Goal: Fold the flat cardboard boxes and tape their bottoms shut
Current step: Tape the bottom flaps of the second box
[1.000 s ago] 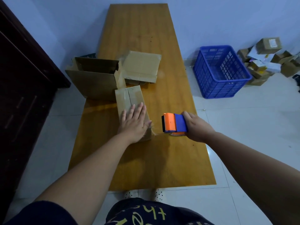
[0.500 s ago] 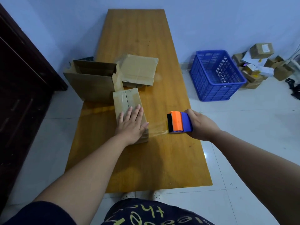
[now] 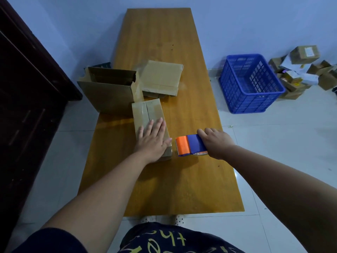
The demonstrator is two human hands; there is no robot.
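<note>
One open box [image 3: 109, 95], flat cardboard [image 3: 162, 77] beside it, blue crate [image 3: 246, 101] well apart

Orange-blue tape dispenser [image 3: 189, 146], tan box [image 3: 148, 112], perhaps yellow-lettered dark garment [image 3: 164, 241]

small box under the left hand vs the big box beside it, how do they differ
The small box has its flaps folded shut with a centre seam; the big box stands open-topped. The left hand presses flat on the small box; no hand touches the big box. The big box is taller and wider than the small box. Both are brown cardboard on the table.
</note>
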